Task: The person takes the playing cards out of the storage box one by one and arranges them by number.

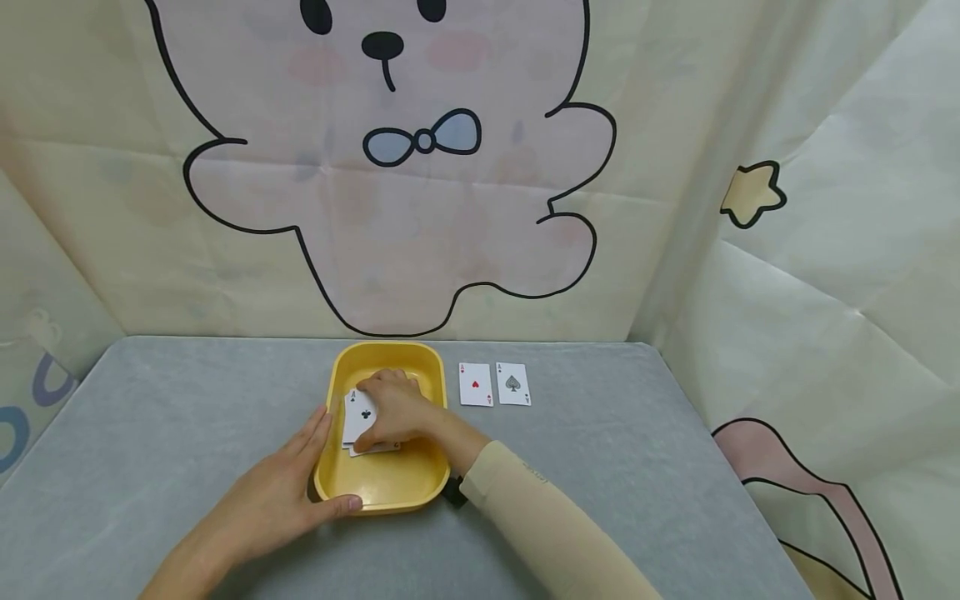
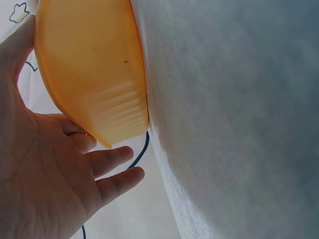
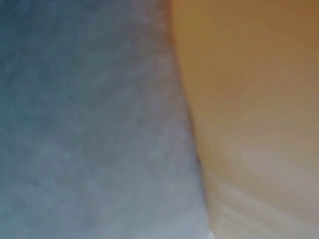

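Observation:
My right hand (image 1: 399, 406) reaches into a yellow tray (image 1: 378, 487) and grips an ace of clubs (image 1: 360, 421), thumb at its near end and fingers at its far end. Under that card, the edge of another card (image 1: 382, 448) shows. My left hand (image 1: 281, 487) rests along the tray's left side, fingers mostly straight and thumb at the near left corner. In the left wrist view, the left fingertips touch the tray's rim (image 2: 50, 94), while two fingers stick out past it. Only the tray's outer wall (image 3: 259, 124) and the tabletop show in the right wrist view; the right hand is hidden there.
Right of the tray, an ace of hearts (image 1: 476, 384) and an ace of spades (image 1: 513, 384) lie face up side by side. Grey cloth covers the table (image 1: 600, 467). A printed curtain (image 1: 375, 208) hangs behind the table's far edge and along its sides.

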Demonstrator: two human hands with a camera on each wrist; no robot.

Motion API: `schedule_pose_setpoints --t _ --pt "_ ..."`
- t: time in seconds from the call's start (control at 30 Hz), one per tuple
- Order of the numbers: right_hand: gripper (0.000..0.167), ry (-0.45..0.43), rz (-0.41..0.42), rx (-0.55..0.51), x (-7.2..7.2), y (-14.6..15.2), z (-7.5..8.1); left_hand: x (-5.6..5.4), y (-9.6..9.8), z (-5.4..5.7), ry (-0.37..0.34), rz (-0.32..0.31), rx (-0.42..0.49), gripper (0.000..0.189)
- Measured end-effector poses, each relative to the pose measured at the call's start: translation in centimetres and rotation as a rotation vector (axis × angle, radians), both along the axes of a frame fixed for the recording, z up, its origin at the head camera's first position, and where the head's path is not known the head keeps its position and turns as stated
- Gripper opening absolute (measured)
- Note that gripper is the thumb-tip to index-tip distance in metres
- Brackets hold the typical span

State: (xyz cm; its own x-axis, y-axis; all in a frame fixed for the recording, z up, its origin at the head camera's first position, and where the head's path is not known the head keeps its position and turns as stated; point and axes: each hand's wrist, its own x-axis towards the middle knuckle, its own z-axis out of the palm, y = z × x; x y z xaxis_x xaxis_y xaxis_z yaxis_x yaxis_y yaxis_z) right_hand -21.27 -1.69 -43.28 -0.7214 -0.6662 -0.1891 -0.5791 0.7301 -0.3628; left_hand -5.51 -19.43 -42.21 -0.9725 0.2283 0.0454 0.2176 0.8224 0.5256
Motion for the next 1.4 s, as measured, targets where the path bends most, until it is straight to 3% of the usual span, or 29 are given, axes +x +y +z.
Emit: schedule_pose_setpoints --t 0.67,1.4 --pt "0.094 -0.004 0.06 -0.085 0.2 1.9 2.9 0.0 0.1 0.1 -0.011 0.001 -0.004 0.121" --pt "0.089 -0.004 0.051 -0.202 -0.5 7.0 5.5 -0.1 0.2 0.0 -0.026 0.011 -0.006 0.123"
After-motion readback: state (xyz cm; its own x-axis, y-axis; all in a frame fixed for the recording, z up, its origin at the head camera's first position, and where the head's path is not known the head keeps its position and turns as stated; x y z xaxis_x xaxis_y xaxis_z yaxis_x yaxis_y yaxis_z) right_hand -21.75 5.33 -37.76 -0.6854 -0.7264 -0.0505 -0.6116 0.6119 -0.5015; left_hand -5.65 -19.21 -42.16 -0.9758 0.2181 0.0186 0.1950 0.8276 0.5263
